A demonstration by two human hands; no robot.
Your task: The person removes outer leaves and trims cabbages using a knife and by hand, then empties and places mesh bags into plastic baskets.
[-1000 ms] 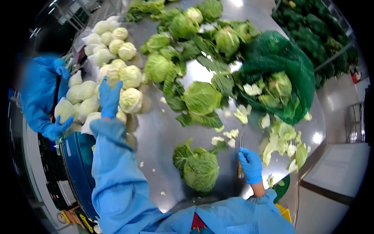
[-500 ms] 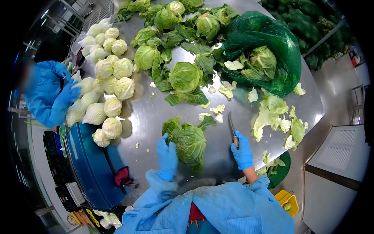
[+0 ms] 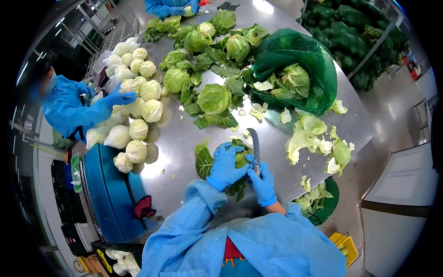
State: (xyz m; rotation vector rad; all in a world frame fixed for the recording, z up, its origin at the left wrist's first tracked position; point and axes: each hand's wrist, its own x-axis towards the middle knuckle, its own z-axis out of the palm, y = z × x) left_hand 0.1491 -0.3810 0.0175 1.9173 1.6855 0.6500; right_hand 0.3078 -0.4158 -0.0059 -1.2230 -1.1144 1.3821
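My left hand (image 3: 227, 166), in a blue glove, lies over the upper left of a green cabbage (image 3: 241, 158) and grips it on the steel table. Much of that cabbage is hidden under the hand; a loose outer leaf (image 3: 203, 159) spreads to its left. My right hand (image 3: 263, 183) is closed around the handle of a knife (image 3: 256, 147) with a curved blade, which points away from me. Its fingertips are close beside the cabbage's right side; contact is hard to make out.
Whole cabbages (image 3: 214, 99) sit beyond my hands. A green mesh bag (image 3: 318, 83) holds a cabbage. Trimmed leaves (image 3: 307, 136) lie at right. Pale, partly netted cabbages (image 3: 151, 111) stand at left, beside a co-worker (image 3: 69, 108). Another person's sleeves (image 3: 159, 7) show at the far edge.
My left hand has moved right onto the cabbage, and my right hand has brought the knife left beside it. The co-worker's arm now reaches over the pale cabbages. The view has shifted slightly.
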